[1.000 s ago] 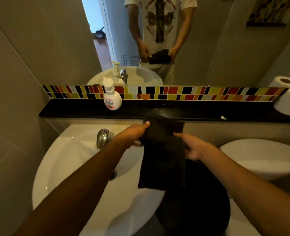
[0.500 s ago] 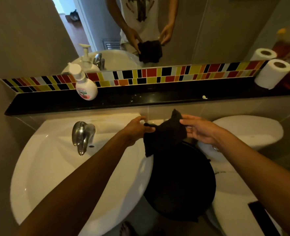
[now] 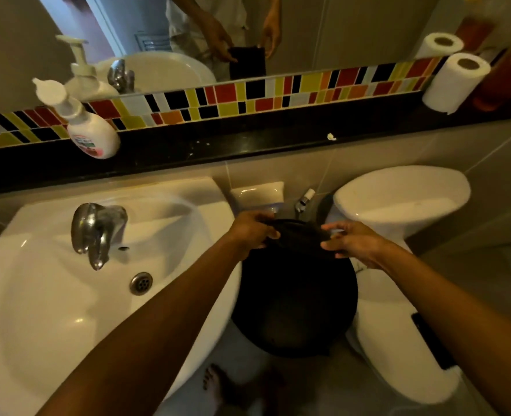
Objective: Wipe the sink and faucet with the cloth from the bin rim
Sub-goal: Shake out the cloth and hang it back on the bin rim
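A dark cloth (image 3: 297, 235) stretches between both my hands at the far rim of the round black bin (image 3: 296, 307). My left hand (image 3: 254, 229) pinches its left end and my right hand (image 3: 349, 240) pinches its right end. Whether the cloth touches the rim I cannot tell. The white sink (image 3: 53, 295) lies to the left of the bin, with a chrome faucet (image 3: 96, 231) at its back and a metal drain (image 3: 140, 283) in the bowl.
A soap pump bottle (image 3: 86, 127) stands on the black ledge (image 3: 248, 142) under the mirror. A toilet paper roll (image 3: 455, 82) lies at the ledge's right end. A white toilet (image 3: 398, 202) is right of the bin. My bare foot (image 3: 218, 385) shows below.
My hands have lowered the cloth from chest height down to the far rim of the bin, spreading it sideways. The view has tilted downward, showing more of the sink and bin.
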